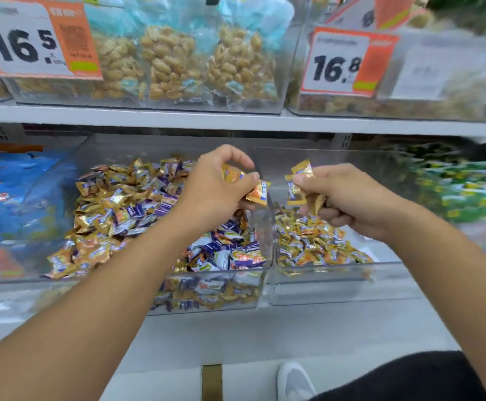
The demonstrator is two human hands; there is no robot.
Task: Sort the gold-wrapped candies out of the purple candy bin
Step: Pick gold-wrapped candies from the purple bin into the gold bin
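A clear bin [224,280] on the lower shelf holds a heap of purple and gold wrapped candies [126,206]. To its right a second clear bin [334,277] holds mostly gold-wrapped candies [314,244]. My left hand [218,183] hovers over the mixed bin's right side, fingers pinched on gold-wrapped candies [257,192]. Over the right bin, my right hand [343,195] grips several gold-wrapped candies [299,183] in a bunch. The two hands are close together, a small gap between them.
Blue snack packets [13,198] fill the bin at the left, green packets [464,192] the one at the right. The upper shelf [178,118] carries bagged nuts [172,62] and price tags [30,39]. A white shoe [293,382] stands on the floor below.
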